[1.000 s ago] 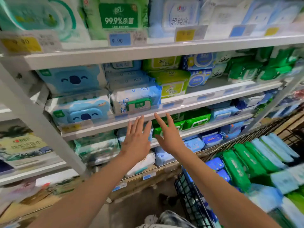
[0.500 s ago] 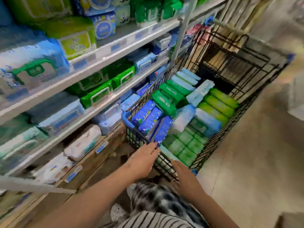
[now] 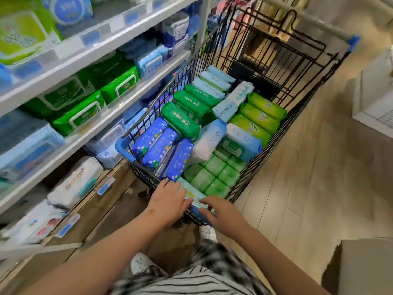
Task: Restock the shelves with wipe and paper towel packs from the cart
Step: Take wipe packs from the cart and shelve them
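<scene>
A shop aisle: white shelves (image 3: 85,133) from nine to eleven o'clock carry rows of wipe packs (image 3: 78,118) behind price tags (image 3: 91,37). At twelve, a wire cart (image 3: 276,67) of stock stands on plank floor (image 3: 308,177).

The wire cart (image 3: 122,146) on the plank floor (image 3: 308,188) carries blue, green and pale wipe packs (image 3: 180,121).

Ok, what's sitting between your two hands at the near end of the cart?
In the head view, a pale mint pack lies between the left hand and the right hand, inside the near rim of the cart; both hands reach it.
</scene>
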